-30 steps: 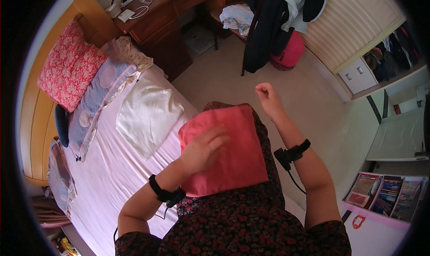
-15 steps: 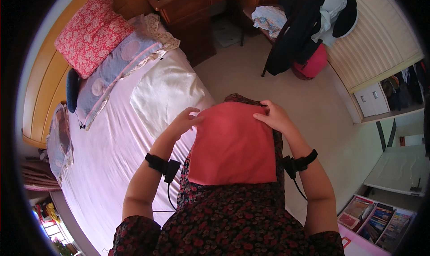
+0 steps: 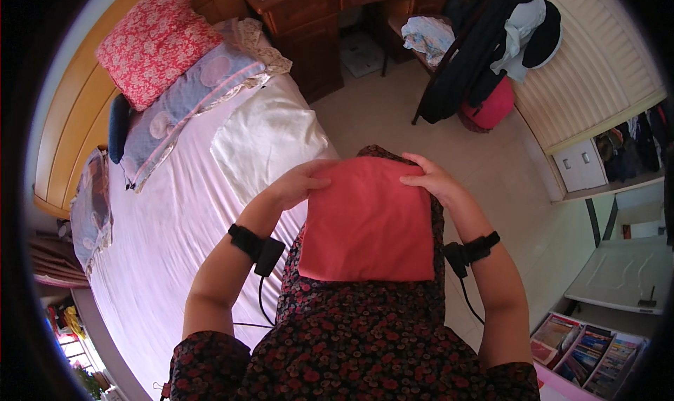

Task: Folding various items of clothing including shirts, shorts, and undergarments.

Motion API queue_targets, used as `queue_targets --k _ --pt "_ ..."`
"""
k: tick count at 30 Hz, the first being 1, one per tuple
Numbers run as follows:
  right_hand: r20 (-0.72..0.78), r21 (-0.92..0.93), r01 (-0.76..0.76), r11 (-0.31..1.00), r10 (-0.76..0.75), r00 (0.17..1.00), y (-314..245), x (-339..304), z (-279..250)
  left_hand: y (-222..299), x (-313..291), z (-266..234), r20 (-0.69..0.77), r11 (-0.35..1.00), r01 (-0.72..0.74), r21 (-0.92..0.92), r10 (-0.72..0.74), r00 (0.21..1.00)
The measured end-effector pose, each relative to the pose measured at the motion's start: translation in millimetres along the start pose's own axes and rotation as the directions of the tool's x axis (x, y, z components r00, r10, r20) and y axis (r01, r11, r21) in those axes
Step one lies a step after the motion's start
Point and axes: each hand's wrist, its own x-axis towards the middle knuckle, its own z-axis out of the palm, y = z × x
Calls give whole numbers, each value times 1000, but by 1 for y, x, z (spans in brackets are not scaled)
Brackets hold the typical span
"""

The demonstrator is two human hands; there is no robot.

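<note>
A folded coral-red cloth (image 3: pixel 368 222) lies flat over my lap, on a dark floral dress (image 3: pixel 365 324). My left hand (image 3: pixel 300 183) is closed on the cloth's far left corner. Its thumb lies on top, and its fingers reach behind the far edge, partly hidden. At the far right corner, my right hand (image 3: pixel 426 179) pinches the edge with the thumb above and the other fingers behind. The near edge of the cloth hangs free of both hands.
On the left, a bed with a pink sheet (image 3: pixel 161 260) holds a white satiny cloth (image 3: pixel 267 137) and a red patterned pillow (image 3: pixel 154 46). Ahead stands a wooden desk (image 3: pixel 302 29). A chair draped with dark clothes (image 3: pixel 467 60) is ahead right, and an open drawer (image 3: pixel 590 352) lower right.
My left thumb and fingers have closed onto the far left corner, where they were spread beside it. The cloth's near edge has risen slightly. My right hand keeps its hold.
</note>
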Motion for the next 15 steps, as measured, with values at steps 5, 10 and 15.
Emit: queue_targets --k 5,10,15 --pt "50 -73 255 964 -251 967 -53 -72 10 59 -70 36 -77 935 -156 320 190 979" --pt "-14 -640 414 648 -548 836 -99 -181 38 102 -167 109 -164 457 -68 887 450 878" --pt "-165 -712 446 542 -747 644 -133 -232 44 123 -199 133 -37 261 -208 943 700 713"
